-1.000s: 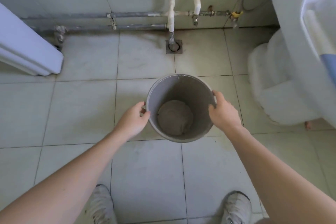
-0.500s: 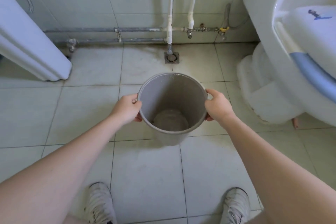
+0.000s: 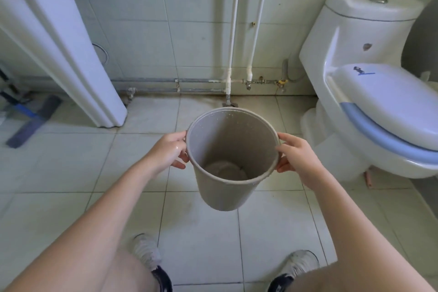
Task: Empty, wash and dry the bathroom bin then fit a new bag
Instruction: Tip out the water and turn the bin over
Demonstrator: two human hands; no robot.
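Both hands (image 3: 166, 153) gripping round grey bin (image 3: 227, 187), seemingly plastic

Both arms reach out in front, bare and almost straight. The left hand (image 3: 167, 153) is on the left side of the bin (image 3: 231, 159), near its rim, with the thumb on top and the fingers curled under. The right hand (image 3: 296, 157) grips the right side of the bin the same way. Down below the bin, two feet in shoes stand apart.
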